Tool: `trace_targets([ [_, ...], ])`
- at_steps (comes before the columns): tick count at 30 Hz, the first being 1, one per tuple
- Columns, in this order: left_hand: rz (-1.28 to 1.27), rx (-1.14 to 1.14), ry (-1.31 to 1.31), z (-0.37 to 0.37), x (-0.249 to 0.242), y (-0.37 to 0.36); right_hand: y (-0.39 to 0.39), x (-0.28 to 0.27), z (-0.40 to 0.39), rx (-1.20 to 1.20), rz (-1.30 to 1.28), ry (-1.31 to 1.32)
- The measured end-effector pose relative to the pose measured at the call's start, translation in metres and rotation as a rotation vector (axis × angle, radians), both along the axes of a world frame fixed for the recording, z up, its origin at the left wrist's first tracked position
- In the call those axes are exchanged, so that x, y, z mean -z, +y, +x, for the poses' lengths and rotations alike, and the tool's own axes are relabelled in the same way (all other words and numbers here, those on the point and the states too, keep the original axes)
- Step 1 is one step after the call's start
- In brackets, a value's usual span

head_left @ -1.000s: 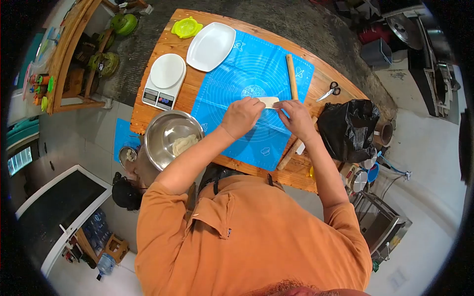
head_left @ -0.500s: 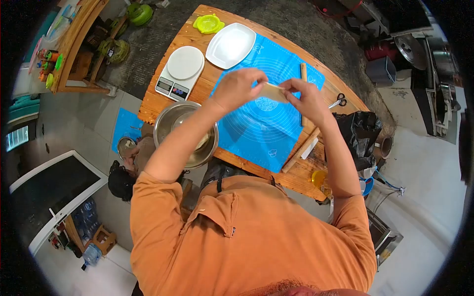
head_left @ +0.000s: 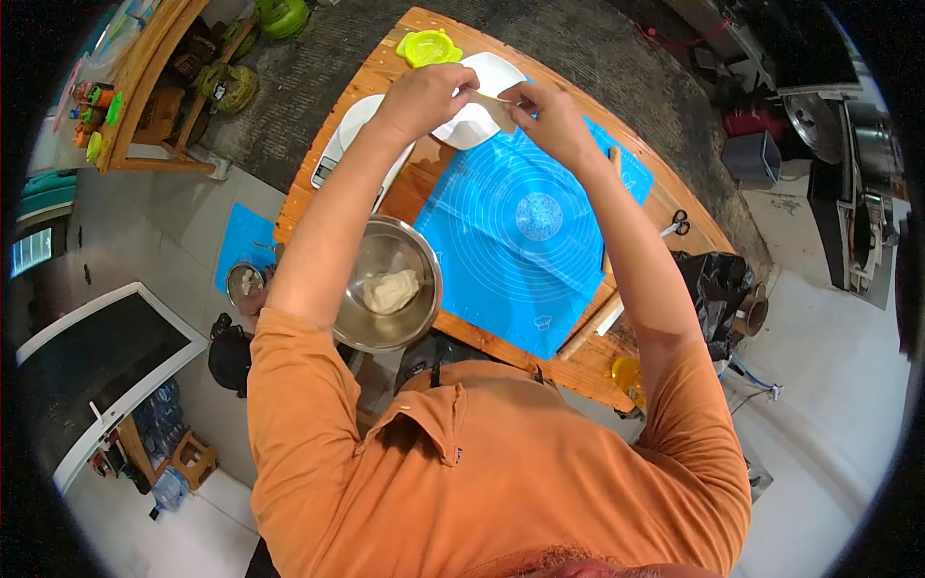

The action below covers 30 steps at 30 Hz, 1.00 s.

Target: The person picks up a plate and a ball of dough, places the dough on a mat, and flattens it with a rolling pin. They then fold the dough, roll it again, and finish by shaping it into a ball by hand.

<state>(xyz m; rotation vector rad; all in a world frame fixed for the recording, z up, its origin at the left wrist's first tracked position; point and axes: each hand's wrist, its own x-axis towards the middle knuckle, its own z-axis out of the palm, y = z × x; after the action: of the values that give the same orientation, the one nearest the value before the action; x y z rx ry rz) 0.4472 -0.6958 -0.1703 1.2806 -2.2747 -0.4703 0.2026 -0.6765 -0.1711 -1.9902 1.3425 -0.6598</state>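
Observation:
A thin, pale sheet of dough (head_left: 494, 112) hangs between my two hands, over the near edge of the white plate (head_left: 496, 69). My left hand (head_left: 431, 99) pinches its left end, and my right hand (head_left: 545, 118) pinches its right end. Below and to the right of them lies the blue mat (head_left: 482, 241) printed with circles. A steel bowl (head_left: 419, 318) with a lump of dough (head_left: 390, 291) in it stands at the table's near left edge. My left forearm partly covers the white kitchen scale (head_left: 356, 120).
On the wooden table (head_left: 409, 183) are a green dish (head_left: 430, 48) at the far left, a wooden stick (head_left: 590, 328), scissors (head_left: 679, 223) and a yellow container (head_left: 627, 376). A black bag (head_left: 713, 289) is at the right. Another person (head_left: 231, 352) is low at the left.
Both hands have moved away from me and to the left, carrying the thin sheet from above the mat to the white plate. The view has shifted, and the dough in the bowl shows more.

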Motion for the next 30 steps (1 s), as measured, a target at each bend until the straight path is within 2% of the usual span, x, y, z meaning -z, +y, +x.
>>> trace_targets([
  [1, 0.058, 0.015, -0.011, 0.005, 0.000, -0.007, -0.003, -0.002, 0.005, 0.000, 0.107, -0.015],
  [4, 0.176, 0.040, -0.022, 0.014, 0.012, -0.038, -0.021, 0.021, 0.008, 0.022, 0.144, -0.108],
  [7, 0.246, 0.077, -0.178, -0.001, 0.027, -0.081, -0.061, 0.061, 0.001, 0.036, 0.249, -0.163],
  [8, 0.248, 0.101, -0.250, -0.005, 0.042, -0.099, -0.076, 0.081, -0.003, 0.042, 0.245, -0.166],
  [9, 0.136, 0.081, -0.230, -0.006, 0.087, -0.119, -0.093, 0.102, -0.008, 0.070, 0.322, -0.159],
  [10, 0.132, 0.090, -0.228, -0.009, 0.097, -0.126, -0.107, 0.121, -0.013, 0.099, 0.399, -0.151],
  [12, 0.157, -0.150, -0.313, -0.020, 0.109, -0.130, -0.128, 0.155, -0.025, 0.163, 0.388, -0.075],
  [14, 0.131, -0.149, -0.238, -0.019, 0.108, -0.110, -0.143, 0.188, -0.037, 0.210, 0.316, -0.039],
  [16, 0.330, -0.132, -0.305, -0.019, 0.105, -0.094, -0.136, 0.177, -0.034, 0.247, 0.310, -0.017],
  [18, 0.396, -0.167, -0.350, -0.022, 0.107, -0.082, -0.133, 0.161, -0.023, 0.271, 0.291, 0.002],
  [19, 0.462, -0.206, -0.392, -0.023, 0.108, -0.078, -0.129, 0.156, -0.018, 0.262, 0.248, 0.132],
  [20, 0.464, -0.207, -0.395, -0.023, 0.111, -0.076, -0.125, 0.150, -0.013, 0.253, 0.200, 0.263],
  [21, 0.439, -0.238, -0.366, -0.025, 0.115, -0.075, -0.122, 0.140, -0.006, 0.252, 0.203, 0.263],
  [23, 0.419, -0.266, -0.334, -0.029, 0.124, -0.072, -0.115, 0.129, 0.003, 0.237, 0.170, 0.525],
  [27, 0.347, -0.297, -0.283, -0.032, 0.138, -0.072, -0.112, 0.143, 0.001, 0.205, 0.155, 0.558],
  [29, 0.346, -0.304, -0.272, -0.029, 0.141, -0.069, -0.102, 0.147, 0.000, 0.321, -0.101, 0.506],
  [30, 0.333, -0.305, -0.265, -0.027, 0.141, -0.065, -0.092, 0.140, 0.003, 0.317, -0.095, 0.505],
])
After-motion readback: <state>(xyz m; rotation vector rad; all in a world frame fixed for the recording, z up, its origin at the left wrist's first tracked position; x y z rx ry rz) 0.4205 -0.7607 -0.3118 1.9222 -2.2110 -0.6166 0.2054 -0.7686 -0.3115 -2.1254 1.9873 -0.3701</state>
